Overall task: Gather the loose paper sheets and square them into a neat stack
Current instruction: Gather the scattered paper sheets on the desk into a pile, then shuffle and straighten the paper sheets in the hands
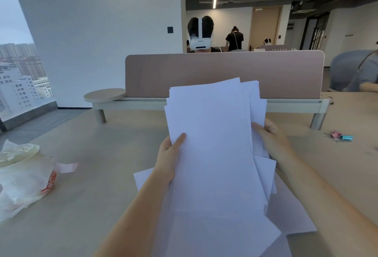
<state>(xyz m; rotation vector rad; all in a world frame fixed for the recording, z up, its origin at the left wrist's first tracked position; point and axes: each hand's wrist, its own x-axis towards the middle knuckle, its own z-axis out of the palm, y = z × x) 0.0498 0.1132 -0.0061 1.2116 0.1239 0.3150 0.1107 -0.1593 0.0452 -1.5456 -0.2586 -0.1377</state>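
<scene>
A thick bundle of white paper sheets (212, 134) is held up above the wooden desk (102, 154), its edges uneven and fanned at the top right. My left hand (169, 154) grips the bundle's left edge, thumb on the front sheet. My right hand (270, 134) holds the right edge, fingers partly behind the sheets. More loose white sheets (286, 211) lie skewed on the desk beneath the bundle, one corner (143, 177) sticking out past my left forearm.
A white plastic bag with a lidded container (22, 173) sits at the left of the desk. Several pink and blue binder clips (340, 135) lie at the right. A brown divider panel (225, 75) stands at the desk's far edge; people sit beyond it and at the right.
</scene>
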